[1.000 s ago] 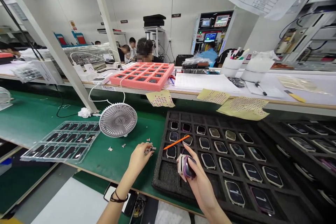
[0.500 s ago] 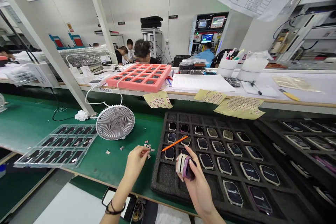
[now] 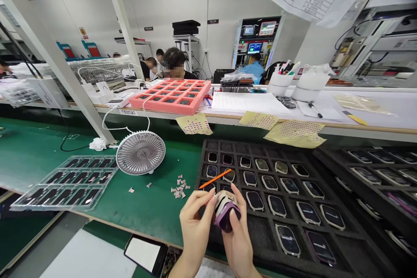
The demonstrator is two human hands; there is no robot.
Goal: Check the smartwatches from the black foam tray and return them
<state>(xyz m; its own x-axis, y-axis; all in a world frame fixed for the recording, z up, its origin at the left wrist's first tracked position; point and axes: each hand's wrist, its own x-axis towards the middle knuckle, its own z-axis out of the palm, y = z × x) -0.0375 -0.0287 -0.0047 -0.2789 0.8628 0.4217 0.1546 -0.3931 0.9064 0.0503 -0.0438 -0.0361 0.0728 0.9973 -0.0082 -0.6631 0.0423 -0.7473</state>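
My right hand (image 3: pixel 237 230) is wrapped round a small stack of smartwatch cases (image 3: pixel 224 217), pale ones together with a purple one, above the near left part of the black foam tray (image 3: pixel 260 234). Close against the stack's left side, my left hand (image 3: pixel 197 221) has thumb and forefinger pinched; what lies between them is too small to make out. A pile of small pale tabs (image 3: pixel 180 189) lies on the green bench left of the tray. An orange stick (image 3: pixel 215 178) rests across the tray, just beyond my hands. Smartwatches (image 3: pixel 254 200) sit in many tray pockets.
A white fan (image 3: pixel 141 153) stands left of the tabs, beside a clear tray (image 3: pixel 61 202) of black pieces. Another foam tray (image 3: pixel 345 160) of watches is at the right. On the shelf sit a pink foam tray (image 3: pixel 192 107) and papers (image 3: pixel 247 102). People sit beyond.
My left hand has moved right from the pile of tabs to the watch cases. My right hand has tilted the stack and shifted slightly; the pile now shows uncovered.
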